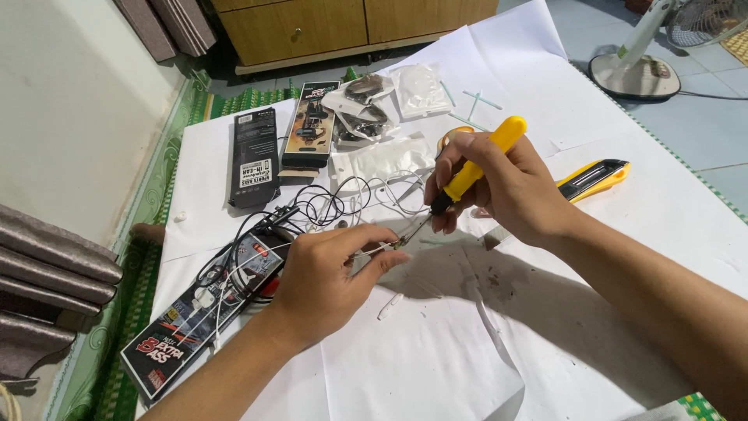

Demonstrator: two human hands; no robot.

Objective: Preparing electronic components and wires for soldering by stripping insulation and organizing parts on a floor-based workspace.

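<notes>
While the left hand (327,281) pinches a tiny earphone part (387,247) just above the paper-covered worktop (623,234), the right hand (502,191) has its grip wrapped around a yellow screwdriver (475,168). Looks light and fragile, best held by its edges.

Cable tangle (327,206) left, bare paper (436,351) near.

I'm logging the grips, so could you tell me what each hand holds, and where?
Right hand: yellow-handled screwdriver, by its handle. Left hand: thin white cable, pinched near its end.
</notes>
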